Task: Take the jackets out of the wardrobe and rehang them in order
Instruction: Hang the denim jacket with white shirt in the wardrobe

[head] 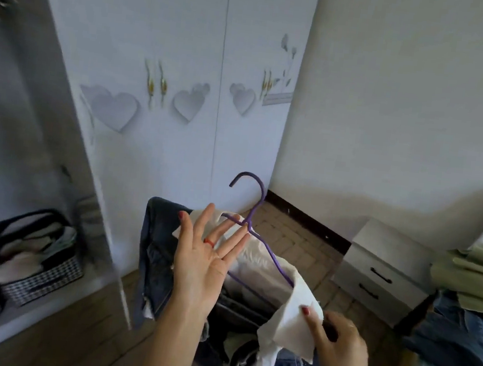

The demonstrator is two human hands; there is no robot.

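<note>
Purple hanger and white garment held between the hands, open wardrobe off to the left

At the left edge of the frame the open wardrobe compartment [14, 133] stands dark, with a black-and-white checked basket [41, 268] on its floor; its white closed doors with grey heart prints [185, 86] fill the upper middle. In the lower middle the left hand [204, 257] is spread, fingers straight, its fingertips touching the neck of the thin purple wire hanger [261, 239], whose hook points up and left toward the wardrobe. The hanger's long axis slants down to the right, through the white cloth garment [286, 305], beside a dark blue denim jacket [157, 251]. At lower right the right hand [334, 338] pinches the garment's white edge. The left hand is nearer the hook, so the lift toward the wardrobe likely falls to it.
</note>
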